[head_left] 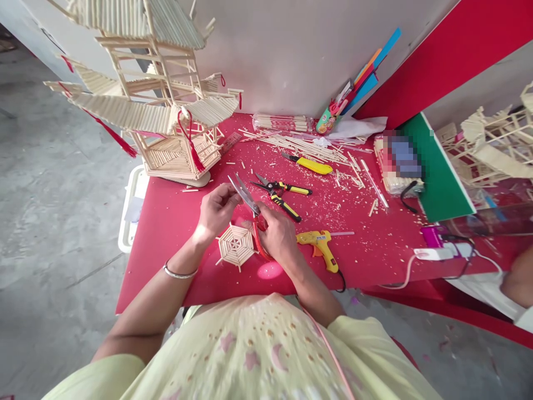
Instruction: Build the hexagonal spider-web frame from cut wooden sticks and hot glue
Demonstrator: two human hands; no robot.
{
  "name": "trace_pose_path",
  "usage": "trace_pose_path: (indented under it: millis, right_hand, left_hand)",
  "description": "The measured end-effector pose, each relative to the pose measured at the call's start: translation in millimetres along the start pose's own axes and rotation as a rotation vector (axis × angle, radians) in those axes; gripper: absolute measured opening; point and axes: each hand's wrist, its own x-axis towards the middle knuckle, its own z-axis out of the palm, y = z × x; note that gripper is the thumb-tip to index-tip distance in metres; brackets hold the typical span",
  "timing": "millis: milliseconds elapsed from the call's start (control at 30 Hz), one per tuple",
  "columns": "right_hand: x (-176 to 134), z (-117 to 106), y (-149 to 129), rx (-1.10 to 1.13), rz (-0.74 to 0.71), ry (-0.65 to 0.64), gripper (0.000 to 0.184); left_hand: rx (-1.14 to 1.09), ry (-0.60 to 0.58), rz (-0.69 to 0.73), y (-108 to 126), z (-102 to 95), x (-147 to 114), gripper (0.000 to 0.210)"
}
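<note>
My right hand point(277, 233) is wrapped round the red handles of a pair of scissors point(249, 198), whose blades are parted and point up and to the left. My left hand point(217, 210) is closed in a pinch right by the blade tips; whatever is between its fingers is too small to make out. Below the two hands, an octagonal web-like panel of thin wooden sticks point(236, 245) lies flat on the red table point(166, 222). Just beyond the scissors rest black-and-yellow pliers point(281, 194), one handle pair spread. To the right of my right hand lies a yellow glue gun point(320, 244).
A stick-built pagoda point(166, 116) with red tassels stands at the table's back left. Loose sticks point(300, 145), a yellow utility knife point(312, 165) and a pen cup point(327, 119) are at the back. A power strip point(437, 253) sits right, near another person's arm point(518, 280).
</note>
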Motion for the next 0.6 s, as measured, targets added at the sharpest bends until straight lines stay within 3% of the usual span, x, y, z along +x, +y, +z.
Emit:
trace_pose_path:
  millis: [300, 600]
  right_hand:
    - [0.3, 5.2, -3.2, 0.006, 0.004, 0.007, 0.058]
    - [0.4, 4.0, -3.0, 0.075, 0.002, -0.011, 0.053]
  left_hand:
    - [-0.026, 0.012, -0.06, 2.0, 0.8, -0.6, 0.007]
    - [0.003, -0.02, -0.026, -8.3, -4.0, -0.7, 0.013]
